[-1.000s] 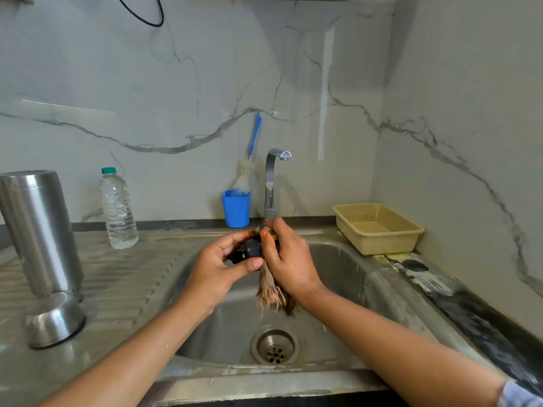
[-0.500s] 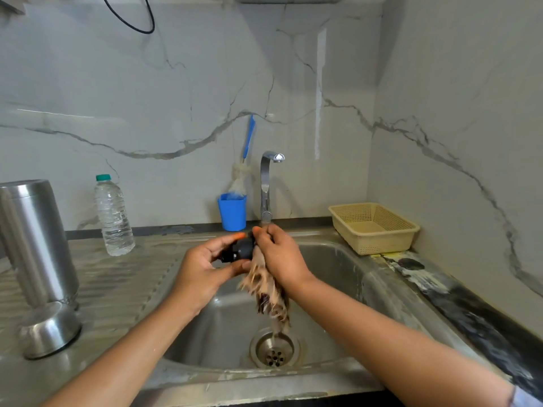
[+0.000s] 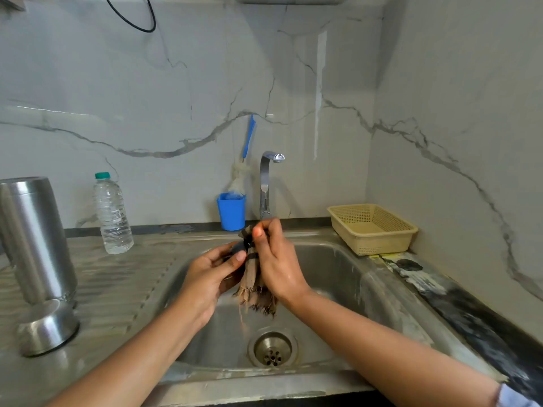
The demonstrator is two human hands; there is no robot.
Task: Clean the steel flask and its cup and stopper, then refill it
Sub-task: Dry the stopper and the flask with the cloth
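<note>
Over sink [image 3: 338, 259], back edge: my left hand [image 3: 211, 277] fingers curl round dark stopper [image 3: 241, 247]; right hand [image 3: 276, 265] pinches brown cloth [image 3: 254, 292] against it.

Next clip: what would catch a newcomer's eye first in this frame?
The two hands meeting over the sink: the left hand holds the dark stopper while the right hand grips a frayed brown cloth against it, its ends dangling above the drain. Next, the tall flask on the drainboard at far left, with its cup upside down in front of it.
</note>
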